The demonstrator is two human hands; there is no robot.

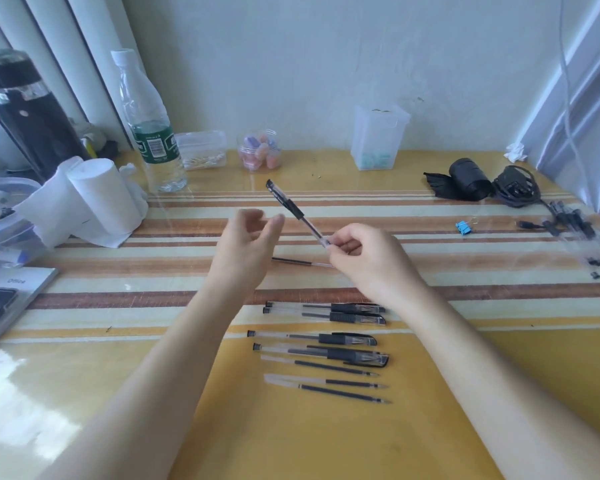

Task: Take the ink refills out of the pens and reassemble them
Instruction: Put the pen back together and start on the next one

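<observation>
While clamped at its near end between thumb and curled fingertips of the right hand (357, 258): a clear pen (297, 211), raised off the table (465, 375), slanting up and far-left, with a dark band round its far half and a dark far end. Just left of it and not touching: the left hand (246, 240), fingers loosely bent and apart, gripping nothing. Flat on the table beneath both hands, a lone refill (302, 262), lying left to right. Nearer, between the forearms, four capped pens (323, 317) in a row, caps to the right, two close together and two a little nearer. Nearest of all, loose refills (340, 392), tips to the right. Far right, a pen bundle (568, 223), too blurred to count. Left of that, a blue clip (463, 227). Beyond it, a black roll (466, 181) touching a coiled black cable (515, 187). Against the far wall, a frosted box (378, 136), a jar (258, 150) of pastel bits, a small clear tub (201, 148) and a plastic bottle (151, 133) with a green label. Far left, white tissue rolls (97, 199).
</observation>
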